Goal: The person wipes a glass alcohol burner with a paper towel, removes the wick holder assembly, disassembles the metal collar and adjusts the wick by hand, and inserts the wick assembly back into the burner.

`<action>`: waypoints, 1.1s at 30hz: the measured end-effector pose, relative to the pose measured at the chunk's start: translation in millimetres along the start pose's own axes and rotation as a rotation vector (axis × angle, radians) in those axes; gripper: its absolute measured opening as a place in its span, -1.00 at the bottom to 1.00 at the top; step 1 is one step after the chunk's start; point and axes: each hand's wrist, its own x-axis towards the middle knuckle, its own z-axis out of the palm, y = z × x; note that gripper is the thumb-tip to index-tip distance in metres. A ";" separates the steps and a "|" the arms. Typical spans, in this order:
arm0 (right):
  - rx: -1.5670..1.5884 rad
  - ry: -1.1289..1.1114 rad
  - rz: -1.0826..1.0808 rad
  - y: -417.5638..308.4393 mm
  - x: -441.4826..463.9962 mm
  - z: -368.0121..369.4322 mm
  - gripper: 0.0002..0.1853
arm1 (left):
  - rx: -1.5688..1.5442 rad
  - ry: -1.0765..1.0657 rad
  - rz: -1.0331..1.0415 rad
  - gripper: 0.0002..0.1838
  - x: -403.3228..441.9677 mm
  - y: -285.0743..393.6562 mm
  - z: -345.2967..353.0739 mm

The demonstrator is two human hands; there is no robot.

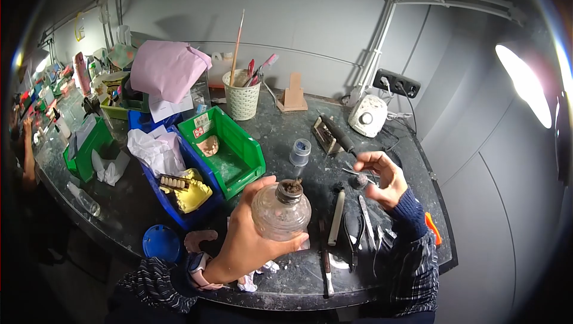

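Observation:
My left hand (248,237) is wrapped round a clear glass jar (280,218) with a metal neck and a dark, rough wick-like top. The jar is held above the bench near its front. To the right, my right hand (385,178) has its thumb and fingers curled round a small greyish round piece (360,181), perhaps a cap. Below that hand lie a knife with a pale handle (336,218), dark pliers (354,233) and slim metal tools (367,221). A small clear cup with blue contents (300,152) stands behind the jar.
Left of the jar are a green bin (242,156) with a dental cast and a blue bin (156,188) with yellow casts and paper. A blue lid (161,243) lies in front. Behind stand a woven cup (241,101), a white control box (367,115) and a lamp (523,85).

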 end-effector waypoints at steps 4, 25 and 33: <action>-0.146 0.227 0.108 4.8 -3.0 13.2 -0.84 | -0.038 0.045 0.033 -0.03 4.0 -3.9 -2.7; -0.797 0.427 -0.476 -96.7 67.5 35.3 -0.80 | -0.053 0.057 0.040 0.00 -8.0 -16.9 11.5; -0.799 -0.281 -0.955 -198.2 141.3 207.4 -0.84 | -0.280 0.039 0.044 -0.05 -10.9 -20.3 18.2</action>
